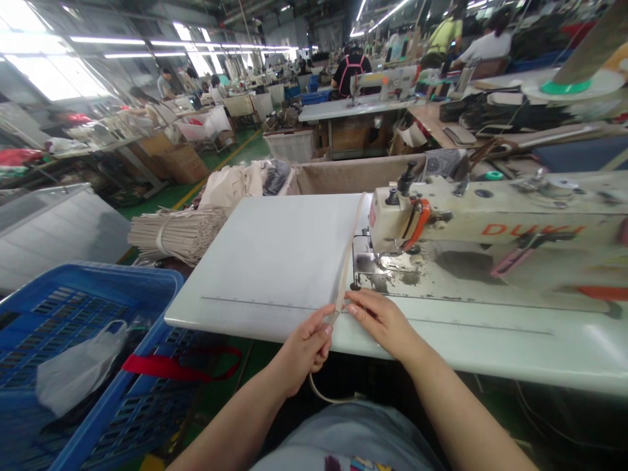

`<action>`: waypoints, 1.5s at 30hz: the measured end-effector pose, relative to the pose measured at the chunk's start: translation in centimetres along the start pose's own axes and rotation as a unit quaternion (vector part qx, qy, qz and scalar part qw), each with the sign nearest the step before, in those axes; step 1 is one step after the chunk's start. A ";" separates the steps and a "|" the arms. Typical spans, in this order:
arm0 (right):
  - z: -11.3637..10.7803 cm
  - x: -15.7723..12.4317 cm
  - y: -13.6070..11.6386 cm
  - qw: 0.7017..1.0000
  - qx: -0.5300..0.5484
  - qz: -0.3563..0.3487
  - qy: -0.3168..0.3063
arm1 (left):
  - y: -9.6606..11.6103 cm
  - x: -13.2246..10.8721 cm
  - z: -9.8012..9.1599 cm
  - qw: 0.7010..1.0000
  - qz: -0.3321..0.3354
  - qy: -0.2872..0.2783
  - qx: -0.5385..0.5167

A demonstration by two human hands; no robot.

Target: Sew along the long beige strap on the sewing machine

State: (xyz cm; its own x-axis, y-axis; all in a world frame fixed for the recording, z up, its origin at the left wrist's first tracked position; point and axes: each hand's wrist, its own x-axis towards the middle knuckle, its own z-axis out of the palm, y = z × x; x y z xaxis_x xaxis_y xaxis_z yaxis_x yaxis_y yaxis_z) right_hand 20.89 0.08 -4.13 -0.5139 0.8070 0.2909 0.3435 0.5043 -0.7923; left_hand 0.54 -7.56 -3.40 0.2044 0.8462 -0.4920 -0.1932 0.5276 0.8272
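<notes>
A narrow beige fabric strap (pixel 346 265) lies lengthwise across the white sewing table (pixel 275 248), just left of the needle area. My left hand (pixel 307 347) is closed on the strap at the table's front edge, thumb and fingers pinched together. Below that hand the strap's tail curves down toward my lap. My right hand (pixel 380 320) rests on the tabletop with its fingertips against the strap's right side; whether they grip it I cannot tell. The sewing machine (pixel 441 216) stands beyond my right hand, its needle area beside the strap.
A tied bundle of beige straps (pixel 171 235) lies off the table's left side. A blue plastic basket (pixel 93 275) holding a white bag (pixel 81 373) stands at lower left, with a red strap (pixel 167 367) over its edge. Other people work at machines farther back.
</notes>
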 end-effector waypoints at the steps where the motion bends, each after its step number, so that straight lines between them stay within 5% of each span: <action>1: 0.0 0.0 0.1 1.000 0.006 -0.003 0.004 | -0.1 0.0 0.0 1.000 -0.005 -0.005 0.000; 9: 0.3 -0.1 0.2 0.998 0.044 0.009 0.033 | -0.7 0.0 0.3 0.999 -0.029 -0.035 0.023; 21: -0.1 0.2 0.1 0.991 0.111 0.064 0.048 | -1.4 0.2 0.0 0.986 0.038 -0.053 0.151; 30: -0.4 0.1 0.1 0.992 0.107 0.048 0.043 | -1.0 0.0 0.4 0.995 -0.011 -0.054 0.087; 35: -0.5 0.1 -0.2 0.995 0.095 0.020 0.008 | -0.6 0.0 0.3 0.997 -0.033 -0.048 0.045; 45: -0.5 -0.2 -0.7 0.997 0.029 -0.031 -0.063 | 0.4 0.0 -0.1 0.994 0.040 -0.017 0.100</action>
State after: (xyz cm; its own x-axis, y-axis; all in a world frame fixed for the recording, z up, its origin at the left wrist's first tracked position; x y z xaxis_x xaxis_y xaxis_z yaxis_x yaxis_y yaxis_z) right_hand 21.14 -0.33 -3.38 -0.6293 0.7275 0.2733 0.2631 0.5303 -0.8059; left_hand 0.41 -7.39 -3.11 0.2292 0.8800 -0.4160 -0.0155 0.4306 0.9024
